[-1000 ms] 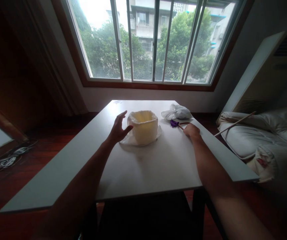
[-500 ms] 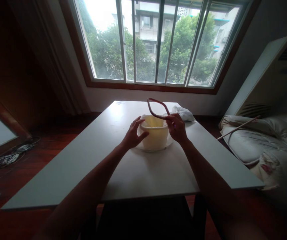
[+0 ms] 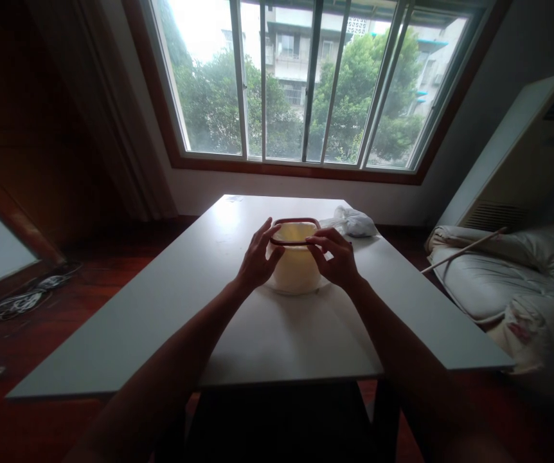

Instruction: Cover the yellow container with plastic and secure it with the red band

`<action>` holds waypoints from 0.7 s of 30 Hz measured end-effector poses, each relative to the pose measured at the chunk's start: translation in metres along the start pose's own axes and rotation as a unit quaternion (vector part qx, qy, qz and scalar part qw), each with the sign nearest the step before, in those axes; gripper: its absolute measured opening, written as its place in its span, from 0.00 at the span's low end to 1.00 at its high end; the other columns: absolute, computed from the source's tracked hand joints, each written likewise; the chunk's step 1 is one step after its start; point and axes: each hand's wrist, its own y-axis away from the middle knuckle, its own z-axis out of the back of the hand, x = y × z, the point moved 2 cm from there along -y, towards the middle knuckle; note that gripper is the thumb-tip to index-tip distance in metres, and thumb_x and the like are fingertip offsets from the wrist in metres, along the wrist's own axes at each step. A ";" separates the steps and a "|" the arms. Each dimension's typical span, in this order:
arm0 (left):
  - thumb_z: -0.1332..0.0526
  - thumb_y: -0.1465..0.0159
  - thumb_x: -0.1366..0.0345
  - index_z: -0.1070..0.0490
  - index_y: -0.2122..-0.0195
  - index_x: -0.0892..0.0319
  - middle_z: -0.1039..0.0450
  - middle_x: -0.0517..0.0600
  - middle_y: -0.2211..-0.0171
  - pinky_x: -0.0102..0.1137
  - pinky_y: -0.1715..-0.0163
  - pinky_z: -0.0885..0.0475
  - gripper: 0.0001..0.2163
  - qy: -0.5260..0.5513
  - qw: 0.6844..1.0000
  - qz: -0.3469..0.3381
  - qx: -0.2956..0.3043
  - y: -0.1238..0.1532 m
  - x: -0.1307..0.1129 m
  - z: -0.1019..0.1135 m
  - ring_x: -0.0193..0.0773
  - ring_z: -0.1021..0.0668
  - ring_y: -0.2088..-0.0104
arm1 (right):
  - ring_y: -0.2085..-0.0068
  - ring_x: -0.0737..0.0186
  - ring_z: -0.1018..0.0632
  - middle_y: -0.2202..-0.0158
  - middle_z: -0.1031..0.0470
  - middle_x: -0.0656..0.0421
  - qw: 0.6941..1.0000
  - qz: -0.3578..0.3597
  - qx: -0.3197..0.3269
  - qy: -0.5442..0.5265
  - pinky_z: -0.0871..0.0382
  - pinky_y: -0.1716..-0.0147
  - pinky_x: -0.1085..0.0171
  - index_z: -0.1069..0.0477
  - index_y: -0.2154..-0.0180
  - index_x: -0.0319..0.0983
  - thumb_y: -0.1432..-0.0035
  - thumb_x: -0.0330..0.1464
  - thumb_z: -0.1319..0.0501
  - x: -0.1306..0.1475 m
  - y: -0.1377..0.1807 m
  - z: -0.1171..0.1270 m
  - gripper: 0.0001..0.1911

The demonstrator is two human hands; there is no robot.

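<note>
A pale yellow waste bin [image 3: 298, 270] stands upright on the white table, with a thin whitish bag lining it and spreading around its base. A brown rim ring [image 3: 290, 243], roughly rectangular with rounded corners, lies level over the bin's mouth. My left hand [image 3: 258, 257] has thumb and fingers closed about the ring's left corner, beside the bin. On the opposite side, my right hand [image 3: 333, 256] pinches the ring's near right part. Whether the ring rests fully on the bin's edge cannot be made out.
On the white table [image 3: 161, 308], a crumpled white plastic bag [image 3: 357, 222] lies behind my right hand. A padded sofa [image 3: 527, 270] with a thin stick [image 3: 464, 249] across it stands to the right. Coiled cables [image 3: 19, 305] lie on the floor at left.
The ring has come down from a tilted position above the bin's right side to lie level over its mouth. My left fingers have closed on its left corner.
</note>
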 end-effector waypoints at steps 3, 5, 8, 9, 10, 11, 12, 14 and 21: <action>0.45 0.30 0.55 0.36 0.39 0.55 0.42 0.60 0.33 0.51 0.37 0.36 0.20 0.008 1.000 0.007 0.004 0.000 0.002 0.000 0.49 0.37 0.32 | 0.70 0.64 0.26 0.57 0.24 0.55 0.999 -0.027 0.018 0.004 0.25 0.70 0.61 0.22 0.57 0.45 0.37 0.39 0.38 -0.001 0.003 -0.002 0.09; 0.44 0.30 0.56 0.35 0.40 0.54 0.41 0.60 0.33 0.51 0.37 0.36 0.19 0.012 1.000 0.012 0.007 0.000 0.003 -0.001 0.49 0.37 0.33 | 0.72 0.64 0.26 0.57 0.24 0.54 0.999 -0.052 0.008 0.012 0.26 0.71 0.61 0.22 0.57 0.45 0.38 0.42 0.37 -0.005 0.003 -0.001 0.11; 0.44 0.31 0.55 0.36 0.40 0.55 0.41 0.60 0.33 0.52 0.37 0.36 0.20 0.022 1.000 0.018 0.007 0.000 0.003 -0.001 0.49 0.37 0.32 | 0.69 0.63 0.25 0.56 0.25 0.54 0.994 -0.104 -0.022 0.030 0.25 0.69 0.60 0.22 0.58 0.43 0.38 0.45 0.38 -0.014 0.003 0.001 0.14; 0.43 0.31 0.55 0.36 0.40 0.55 0.41 0.60 0.33 0.52 0.36 0.36 0.20 0.026 0.999 0.019 0.007 0.000 0.003 -0.001 0.50 0.37 0.32 | 0.64 0.60 0.23 0.54 0.26 0.53 0.992 -0.120 -0.029 0.032 0.24 0.66 0.58 0.23 0.58 0.43 0.38 0.46 0.38 -0.017 0.003 0.001 0.15; 0.43 0.31 0.55 0.36 0.40 0.55 0.41 0.60 0.33 0.52 0.36 0.36 0.20 0.031 0.999 0.019 0.007 0.000 0.002 -0.001 0.50 0.38 0.32 | 0.58 0.56 0.23 0.52 0.27 0.52 0.990 -0.133 -0.034 0.029 0.23 0.63 0.57 0.23 0.58 0.43 0.38 0.47 0.39 -0.020 0.004 0.001 0.16; 0.44 0.31 0.55 0.36 0.40 0.55 0.41 0.60 0.33 0.52 0.36 0.37 0.20 0.035 0.999 0.019 0.009 0.000 0.002 -0.002 0.50 0.38 0.32 | 0.51 0.52 0.24 0.49 0.28 0.51 0.989 -0.143 -0.034 0.019 0.23 0.59 0.55 0.23 0.57 0.43 0.38 0.48 0.39 -0.024 0.005 -0.001 0.17; 0.44 0.30 0.55 0.36 0.40 0.55 0.41 0.60 0.33 0.52 0.36 0.37 0.20 0.038 0.999 0.019 0.010 0.000 0.002 -0.002 0.50 0.38 0.32 | 0.46 0.50 0.26 0.46 0.29 0.50 0.988 -0.155 -0.029 0.001 0.23 0.55 0.53 0.24 0.56 0.42 0.38 0.49 0.40 -0.027 0.006 -0.002 0.19; 0.44 0.30 0.55 0.37 0.39 0.55 0.41 0.59 0.33 0.51 0.35 0.38 0.21 0.043 0.999 0.020 0.013 0.000 0.002 -0.003 0.49 0.39 0.31 | 0.40 0.48 0.30 0.42 0.31 0.48 0.982 -0.183 -0.011 -0.053 0.24 0.51 0.51 0.26 0.54 0.42 0.37 0.51 0.41 -0.034 0.009 -0.007 0.21; 0.45 0.30 0.55 0.37 0.38 0.54 0.41 0.58 0.33 0.51 0.36 0.37 0.21 0.038 0.999 0.027 0.009 0.000 0.000 -0.006 0.48 0.38 0.32 | 0.41 0.50 0.26 0.39 0.31 0.47 0.952 -0.252 -0.012 -0.176 0.26 0.48 0.53 0.30 0.53 0.42 0.39 0.53 0.41 -0.047 0.015 -0.017 0.24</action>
